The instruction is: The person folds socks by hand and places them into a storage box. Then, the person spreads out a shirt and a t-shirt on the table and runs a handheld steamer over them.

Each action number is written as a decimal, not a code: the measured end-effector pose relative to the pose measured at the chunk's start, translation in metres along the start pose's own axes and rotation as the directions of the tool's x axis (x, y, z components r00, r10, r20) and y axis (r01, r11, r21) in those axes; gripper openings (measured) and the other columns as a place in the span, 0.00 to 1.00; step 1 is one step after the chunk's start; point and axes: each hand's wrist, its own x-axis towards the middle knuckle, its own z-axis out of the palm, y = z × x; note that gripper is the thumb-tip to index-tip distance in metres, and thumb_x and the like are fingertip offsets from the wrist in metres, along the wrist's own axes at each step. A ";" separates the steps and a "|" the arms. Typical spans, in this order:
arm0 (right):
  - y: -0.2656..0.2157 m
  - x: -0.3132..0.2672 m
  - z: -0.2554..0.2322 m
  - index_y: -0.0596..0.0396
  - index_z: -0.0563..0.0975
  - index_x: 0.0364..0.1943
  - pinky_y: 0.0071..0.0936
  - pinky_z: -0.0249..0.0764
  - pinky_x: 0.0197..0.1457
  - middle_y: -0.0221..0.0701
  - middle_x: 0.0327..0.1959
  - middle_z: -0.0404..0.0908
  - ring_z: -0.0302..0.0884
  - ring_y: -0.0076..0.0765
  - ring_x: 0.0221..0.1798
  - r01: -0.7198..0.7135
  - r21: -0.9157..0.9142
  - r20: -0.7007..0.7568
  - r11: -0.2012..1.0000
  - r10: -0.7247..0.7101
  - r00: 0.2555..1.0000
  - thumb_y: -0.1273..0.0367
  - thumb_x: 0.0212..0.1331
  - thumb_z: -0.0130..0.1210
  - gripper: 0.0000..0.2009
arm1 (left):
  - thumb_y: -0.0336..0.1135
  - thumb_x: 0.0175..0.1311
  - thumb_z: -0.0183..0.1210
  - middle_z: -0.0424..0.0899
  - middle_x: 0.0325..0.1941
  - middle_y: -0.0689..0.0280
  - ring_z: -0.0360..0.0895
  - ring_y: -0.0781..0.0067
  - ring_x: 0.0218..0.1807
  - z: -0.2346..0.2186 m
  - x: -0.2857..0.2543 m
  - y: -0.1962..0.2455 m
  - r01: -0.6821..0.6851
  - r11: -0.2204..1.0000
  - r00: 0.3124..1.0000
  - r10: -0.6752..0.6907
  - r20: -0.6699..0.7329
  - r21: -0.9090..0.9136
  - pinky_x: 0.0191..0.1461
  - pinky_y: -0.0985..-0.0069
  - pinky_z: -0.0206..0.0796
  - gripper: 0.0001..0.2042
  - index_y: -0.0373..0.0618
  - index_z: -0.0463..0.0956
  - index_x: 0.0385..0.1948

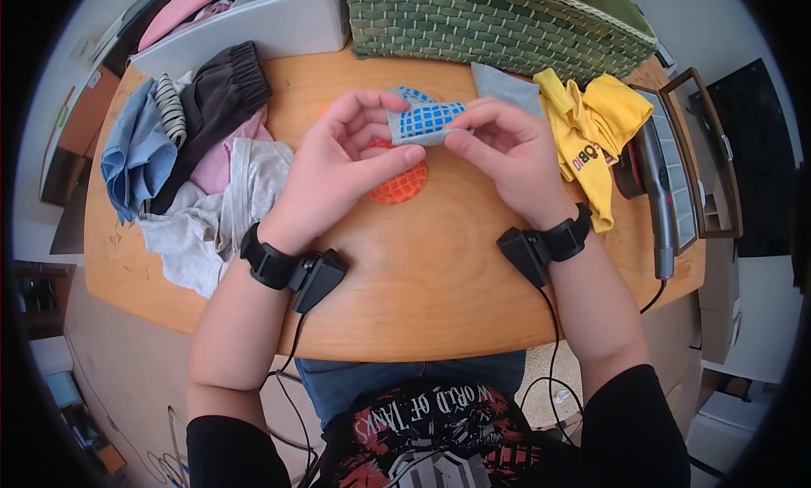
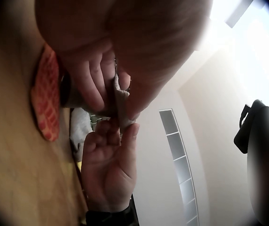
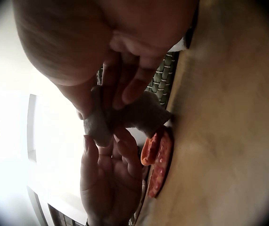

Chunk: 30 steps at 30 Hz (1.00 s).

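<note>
Reading the table as a clock face with twelve at its far side, the plainest writing sits at six: the black T-shirt (image 1: pixel 427 437) says "WORLD OF TANKS", upside down in the head view. The yellow garment (image 1: pixel 612 112) between two and three bears dark letters, but the folds break up the word and I can't read it whole.

Beyond it, at three, a hair styling tool (image 1: pixel 656 192) lies in front of an open compartmented case (image 1: pixel 673 158). A green woven basket (image 1: pixel 498 32) fills one o'clock, with a plain grey cloth (image 1: pixel 505 89) by its base; a white bin (image 1: pixel 253 36) heaped with clothes stands between ten and eleven. From nine to ten sprawls a clothes pile (image 1: pixel 224 205), denim, striped, pink and pale grey (rather a jumble). Near the hub lies a red-orange patterned piece (image 1: pixel 401 184), partly covered by the left hand (image 1: pixel 334 163).

The blue-gridded cloth (image 1: pixel 429 125) is held up just on the one o'clock side of twelve, above the wooden table (image 1: pixel 405 294). The left hand pinches its nine o'clock end between thumb and bent fingers; the right hand (image 1: pixel 519 154) pinches the three o'clock end, fingertips close together.
</note>
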 end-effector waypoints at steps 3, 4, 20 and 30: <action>-0.002 -0.002 0.003 0.62 0.82 0.43 0.21 0.79 0.52 0.29 0.43 0.83 0.80 0.20 0.47 -0.075 0.010 -0.003 0.997 0.075 0.997 0.77 0.63 0.65 0.07 | 0.24 0.66 0.65 0.84 0.47 0.66 0.81 0.83 0.47 -0.004 -0.001 -0.002 0.023 1.000 1.000 -0.023 -0.011 0.017 0.53 0.82 0.75 0.11 0.39 0.75 0.48; -0.003 -0.002 0.003 0.62 0.82 0.43 0.21 0.79 0.52 0.29 0.43 0.83 0.80 0.20 0.47 -0.075 0.011 -0.001 0.997 0.075 0.997 0.77 0.63 0.65 0.07 | 0.24 0.66 0.65 0.85 0.46 0.66 0.81 0.84 0.46 -0.006 -0.001 -0.002 0.044 0.999 0.999 -0.044 -0.010 0.015 0.52 0.83 0.76 0.12 0.39 0.75 0.48; 0.002 0.000 0.004 0.58 0.84 0.41 0.17 0.77 0.44 0.27 0.44 0.81 0.78 0.18 0.45 0.063 -0.164 0.015 0.984 -0.062 0.998 0.74 0.60 0.68 0.07 | 0.24 0.66 0.65 0.82 0.44 0.71 0.79 0.85 0.45 -0.009 -0.002 -0.007 0.058 0.998 0.998 -0.059 0.039 0.020 0.49 0.84 0.74 0.08 0.39 0.77 0.43; 0.009 -0.001 -0.001 0.60 0.83 0.43 0.16 0.77 0.44 0.27 0.44 0.83 0.79 0.17 0.45 0.025 -0.122 0.006 0.992 -0.025 1.000 0.75 0.64 0.64 0.06 | 0.24 0.66 0.66 0.84 0.45 0.69 0.81 0.84 0.45 -0.006 0.000 -0.005 0.022 0.999 1.000 -0.022 0.007 0.043 0.49 0.85 0.75 0.09 0.39 0.78 0.44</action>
